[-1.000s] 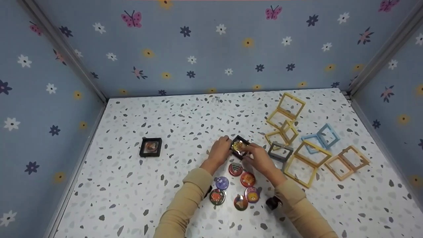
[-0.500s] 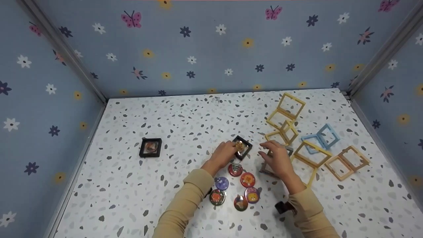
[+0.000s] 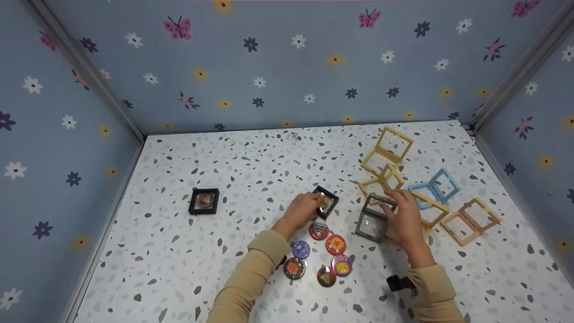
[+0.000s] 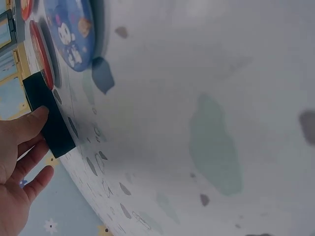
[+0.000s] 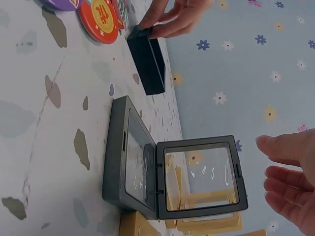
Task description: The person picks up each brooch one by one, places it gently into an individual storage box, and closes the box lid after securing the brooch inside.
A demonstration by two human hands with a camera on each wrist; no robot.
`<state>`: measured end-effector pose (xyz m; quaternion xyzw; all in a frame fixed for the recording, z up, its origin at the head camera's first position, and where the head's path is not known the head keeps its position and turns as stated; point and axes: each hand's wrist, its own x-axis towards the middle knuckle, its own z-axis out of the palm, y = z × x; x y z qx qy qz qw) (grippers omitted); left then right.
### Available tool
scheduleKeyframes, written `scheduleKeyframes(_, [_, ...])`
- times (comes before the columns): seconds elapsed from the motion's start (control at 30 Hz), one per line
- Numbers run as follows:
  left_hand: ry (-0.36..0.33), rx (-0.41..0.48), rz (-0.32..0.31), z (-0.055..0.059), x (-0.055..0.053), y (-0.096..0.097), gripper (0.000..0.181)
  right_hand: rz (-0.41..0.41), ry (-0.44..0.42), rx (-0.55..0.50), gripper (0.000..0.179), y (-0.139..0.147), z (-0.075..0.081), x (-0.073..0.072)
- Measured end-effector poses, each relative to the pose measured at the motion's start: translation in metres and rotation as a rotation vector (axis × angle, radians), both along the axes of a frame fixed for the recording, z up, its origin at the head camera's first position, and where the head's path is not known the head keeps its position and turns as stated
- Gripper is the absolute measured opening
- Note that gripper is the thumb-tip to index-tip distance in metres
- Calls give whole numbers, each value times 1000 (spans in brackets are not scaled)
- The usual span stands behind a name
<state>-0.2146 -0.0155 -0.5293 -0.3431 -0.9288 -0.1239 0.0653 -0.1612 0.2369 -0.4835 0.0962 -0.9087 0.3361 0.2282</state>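
Got one black case filled | pinching second case in left hand | holding zilch in loosely spread right hand near grey case | prob six badges to go

Looking forward and down from the head, high over the table, facing the flowered wall. Down to the left wrist, skimming the table, tipped sideways, very close! Across to the right wrist, tipped too, near the grey frame, shared with the head view.
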Motion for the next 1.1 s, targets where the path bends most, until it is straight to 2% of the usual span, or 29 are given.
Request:
scheduleKeyframes(0.13, [23,35,-17,0,1,-4,17,-18,-27,23,33,7,-2,1])
scheduleKeyframes(0.27, [24,45,-9,0,3,-7,14,-38,-102,55,35,12,-4,2])
scheduleKeyframes(0.57, [-10,15,31,-2,5,-20,12,-53,-205,54,33,19,-10,1])
scheduleKeyframes(0.67, [9,0,37,-1,7,-25,12,-62,-222,40,30,21,-11,1])
scheduleKeyframes(0.8, [34,14,43,-1,8,-30,9,-71,-192,24,23,21,-13,1])
scheduleKeyframes(1.1, [-7,58,71,-3,12,-42,8,-43,-19,28,16,20,-18,3])
